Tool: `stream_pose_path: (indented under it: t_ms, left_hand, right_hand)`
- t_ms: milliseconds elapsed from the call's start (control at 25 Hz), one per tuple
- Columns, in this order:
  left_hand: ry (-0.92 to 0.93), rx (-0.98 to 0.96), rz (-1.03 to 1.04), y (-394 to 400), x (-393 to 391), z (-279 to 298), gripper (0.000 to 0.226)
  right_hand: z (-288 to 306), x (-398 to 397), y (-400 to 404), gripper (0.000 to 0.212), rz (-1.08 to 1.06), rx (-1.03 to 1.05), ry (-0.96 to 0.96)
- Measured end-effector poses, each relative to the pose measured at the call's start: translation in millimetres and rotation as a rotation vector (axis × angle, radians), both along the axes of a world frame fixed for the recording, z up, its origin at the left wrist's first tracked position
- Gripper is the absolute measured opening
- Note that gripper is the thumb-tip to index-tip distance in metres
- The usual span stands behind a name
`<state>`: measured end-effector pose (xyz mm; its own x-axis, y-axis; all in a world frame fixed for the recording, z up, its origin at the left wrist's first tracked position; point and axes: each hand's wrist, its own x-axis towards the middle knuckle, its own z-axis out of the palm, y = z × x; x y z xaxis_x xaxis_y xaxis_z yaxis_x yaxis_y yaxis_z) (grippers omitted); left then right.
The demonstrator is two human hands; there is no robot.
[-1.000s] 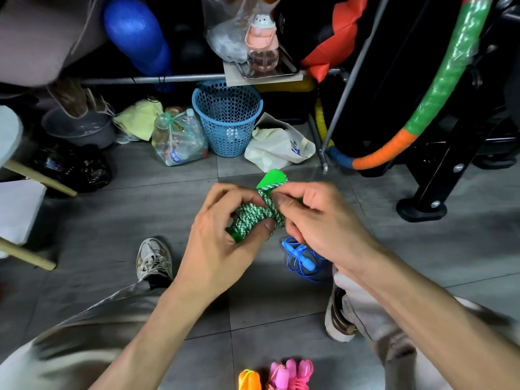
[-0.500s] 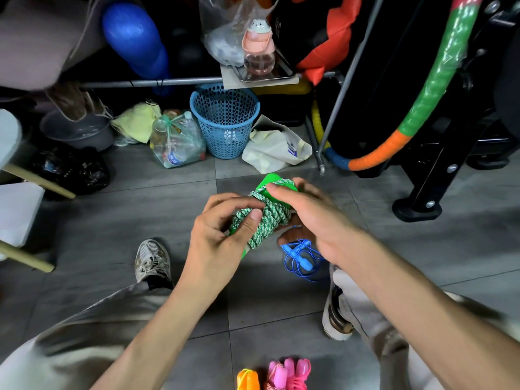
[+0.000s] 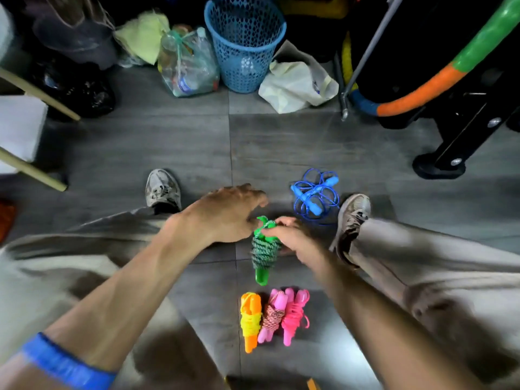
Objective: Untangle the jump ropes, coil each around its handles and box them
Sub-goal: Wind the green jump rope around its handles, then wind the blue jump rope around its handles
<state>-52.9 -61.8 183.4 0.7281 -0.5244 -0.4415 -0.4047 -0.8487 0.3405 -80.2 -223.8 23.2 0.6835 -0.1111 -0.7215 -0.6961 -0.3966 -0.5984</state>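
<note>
The green jump rope (image 3: 264,253), coiled round its green handles, hangs low over the floor between my legs. My right hand (image 3: 291,237) grips its upper end. My left hand (image 3: 229,213) hovers just left of the bundle's top with loose, spread fingers and holds nothing. Below lie three coiled ropes side by side: an orange one (image 3: 250,320), a pink-and-white braided one (image 3: 271,316) and a bright pink one (image 3: 295,315). A blue jump rope (image 3: 315,197) lies loose and tangled on the floor beside my right shoe. No box is in view.
My shoes (image 3: 162,190) (image 3: 351,218) and trouser legs flank the ropes. At the back stand a blue basket (image 3: 244,43), a bag of bottles (image 3: 187,66) and crumpled paper (image 3: 295,83). A black stand (image 3: 461,136) with a coloured hoop (image 3: 439,83) is at the right.
My view has tipped down and the green bundle has come down toward the coiled ropes. My left hand has let go of it; my right hand still holds it.
</note>
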Motion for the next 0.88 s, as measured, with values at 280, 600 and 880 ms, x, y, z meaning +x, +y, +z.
stream_pose_path:
  t_ms: [280, 600, 880]
  left_hand:
    - [0.156, 0.096, 0.026, 45, -4, -34, 0.041]
    - [0.169, 0.163, 0.022, 49, 3, -42, 0.039]
    - [-0.05, -0.079, 0.094, -4, 1, -31, 0.063]
  right_hand:
    - [-101, -89, 83, 0.035, 0.338, -0.149, 0.05]
    - [-136, -107, 99, 0.023, 0.582, -0.313, 0.081]
    - [-100, -47, 11, 0.026, 0.405, -0.372, 0.044]
